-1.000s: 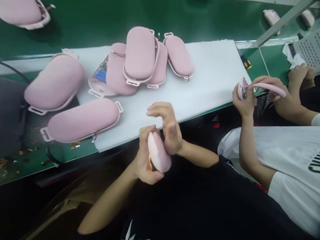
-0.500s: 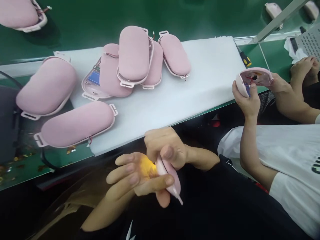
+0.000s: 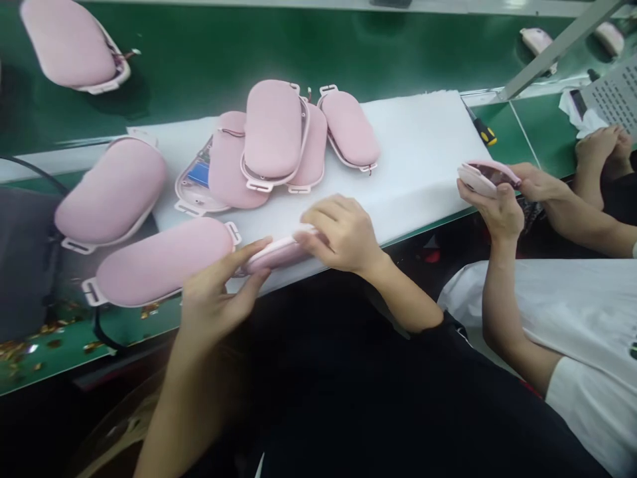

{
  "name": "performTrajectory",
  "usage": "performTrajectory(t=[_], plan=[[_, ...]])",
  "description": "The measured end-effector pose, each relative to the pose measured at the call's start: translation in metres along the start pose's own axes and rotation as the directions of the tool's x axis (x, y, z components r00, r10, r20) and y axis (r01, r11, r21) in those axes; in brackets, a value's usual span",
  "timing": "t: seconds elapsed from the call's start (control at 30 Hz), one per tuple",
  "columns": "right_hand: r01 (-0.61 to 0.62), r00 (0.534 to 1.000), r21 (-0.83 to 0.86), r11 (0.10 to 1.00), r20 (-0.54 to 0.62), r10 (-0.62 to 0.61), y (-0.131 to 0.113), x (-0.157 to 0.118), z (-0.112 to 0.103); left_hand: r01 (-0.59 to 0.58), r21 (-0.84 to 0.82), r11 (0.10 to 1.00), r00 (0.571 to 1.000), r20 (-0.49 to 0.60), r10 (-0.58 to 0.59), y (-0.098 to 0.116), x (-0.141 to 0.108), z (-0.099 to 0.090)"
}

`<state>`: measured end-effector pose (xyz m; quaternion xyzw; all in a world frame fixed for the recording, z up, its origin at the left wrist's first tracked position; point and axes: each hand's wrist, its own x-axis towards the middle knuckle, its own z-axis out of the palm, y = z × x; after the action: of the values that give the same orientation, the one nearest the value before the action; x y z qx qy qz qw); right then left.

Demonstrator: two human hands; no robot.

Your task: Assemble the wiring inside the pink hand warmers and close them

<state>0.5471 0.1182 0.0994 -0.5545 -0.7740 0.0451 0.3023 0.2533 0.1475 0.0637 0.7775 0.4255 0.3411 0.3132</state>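
Observation:
A pink oval device casing point(image 3: 279, 256) is held on its edge over the near side of the white foam sheet point(image 3: 418, 156). My left hand point(image 3: 223, 282) pinches its left end between thumb and fingers. Wrapped over its right end is my right hand point(image 3: 343, 236), closed with the fingers curled and slightly blurred. A pale rim runs along the casing's upper edge. Just left of my left hand lies another pink casing point(image 3: 162, 262) with strap loops at its ends. Behind my hands, several casings are piled, the topmost one point(image 3: 273, 129) overlapping an opened casing with a blue block point(image 3: 199, 174) inside.
At the right, a co-worker's hands point(image 3: 502, 212) hold a partly opened pink casing point(image 3: 485, 179). A yellow-black screwdriver point(image 3: 485, 131) lies by the foam's right end. Further casings rest on the green surface point(image 3: 199, 53) behind. Gold scraps point(image 3: 54, 332) are scattered at the lower left.
Both hands have moved up and forward with the casing, from near my body to the foam's edge. The casing now lies lengthwise between them, and the orange glow on my left palm is gone.

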Motion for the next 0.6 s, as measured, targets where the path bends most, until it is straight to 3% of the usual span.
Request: performTrajectory(t=[0.07, 0.17, 0.23, 0.33, 0.43, 0.6], plan=[[0.075, 0.995, 0.042, 0.996, 0.055, -0.078, -0.023, 0.004, 0.024, -0.104, 0.057, 0.993, 0.994, 0.019, 0.103, 0.003, 0.003, 0.0], [0.154, 0.981, 0.149, 0.977, 0.1, -0.169, -0.025, -0.011, 0.028, -0.24, 0.114, 0.964, 0.97, 0.062, 0.234, 0.011, 0.004, 0.003], [0.128, 0.989, 0.2, 0.971, 0.05, -0.14, -0.019, -0.023, 0.024, -0.281, 0.151, 0.948, 0.959, 0.059, 0.276, 0.016, 0.004, 0.009], [0.106, 0.993, 0.229, 0.968, -0.08, -0.09, -0.018, -0.032, 0.027, -0.354, 0.186, 0.917, 0.925, -0.078, 0.373, 0.018, 0.003, 0.025], [0.114, 0.984, 0.208, 0.971, -0.16, -0.081, -0.024, -0.031, 0.034, -0.354, 0.168, 0.92, 0.894, -0.228, 0.386, 0.017, -0.002, 0.04], [0.098, 0.993, 0.197, 0.976, -0.085, -0.082, -0.03, -0.024, 0.032, -0.342, 0.176, 0.923, 0.901, -0.217, 0.375, 0.02, -0.006, 0.044]])
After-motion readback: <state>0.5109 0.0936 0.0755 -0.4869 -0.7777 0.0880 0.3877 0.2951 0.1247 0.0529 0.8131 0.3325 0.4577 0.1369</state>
